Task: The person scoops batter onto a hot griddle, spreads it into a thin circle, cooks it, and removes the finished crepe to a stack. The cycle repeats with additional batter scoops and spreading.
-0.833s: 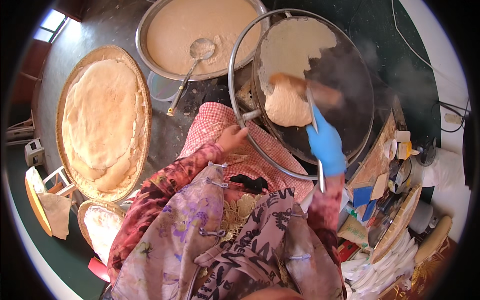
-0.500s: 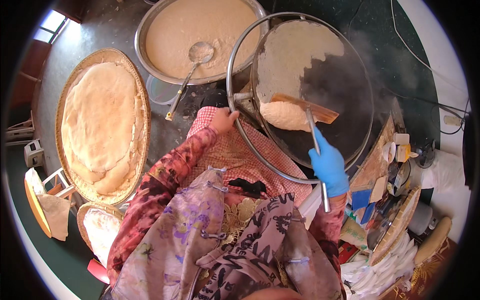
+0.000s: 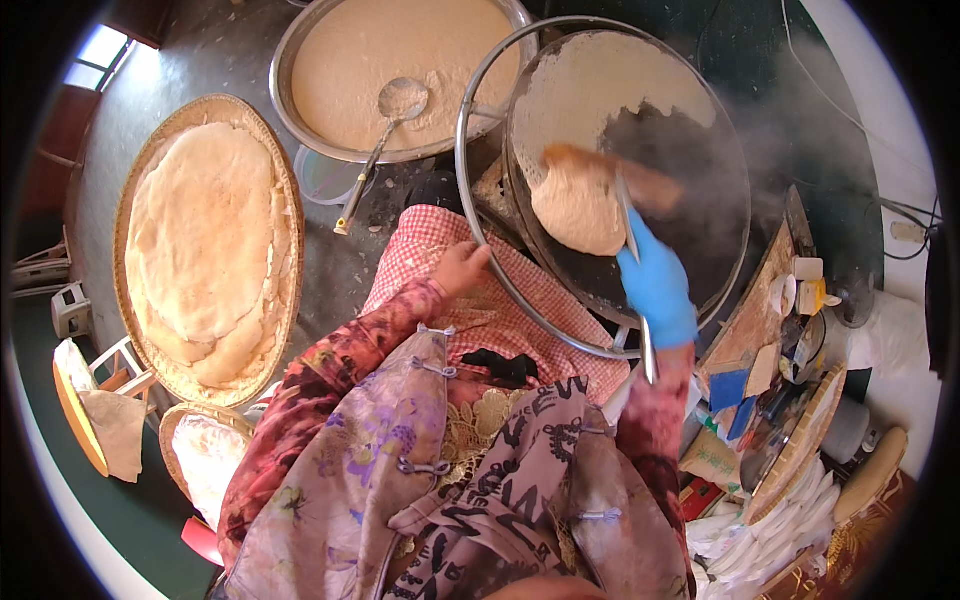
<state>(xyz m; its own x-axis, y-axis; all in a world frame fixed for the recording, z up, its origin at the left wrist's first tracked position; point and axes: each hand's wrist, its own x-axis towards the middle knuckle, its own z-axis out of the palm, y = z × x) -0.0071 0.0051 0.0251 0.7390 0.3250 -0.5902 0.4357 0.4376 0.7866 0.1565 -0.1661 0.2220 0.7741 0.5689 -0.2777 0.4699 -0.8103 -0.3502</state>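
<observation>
My right hand (image 3: 657, 290), in a blue glove, grips the metal handle of a wooden batter spreader (image 3: 650, 186), whose blade is blurred. The blade lies over the round dark griddle (image 3: 665, 235), against a lump of pale batter (image 3: 578, 212). A thin batter layer (image 3: 600, 75) coats the griddle's far part, and its near right part is bare and steaming. My bare left hand (image 3: 463, 270) is closed at the left side of the metal ring (image 3: 520, 303) around the griddle. Its fingertips touch the ring, though the grip underneath is partly hidden.
A large metal basin of batter (image 3: 282, 105) stands at the far left, with a ladle (image 3: 375, 165) resting in it, its handle over the rim. Left of me, a woven tray (image 3: 125, 250) bears stacked flatbreads (image 3: 205, 240). Boards and small containers (image 3: 805, 290) crowd the right side.
The metal ring and griddle have turned clockwise, bringing the coated part further right. My right hand has shifted the spreader slightly up, and the batter lump has moved. My left hand has moved slightly right and down.
</observation>
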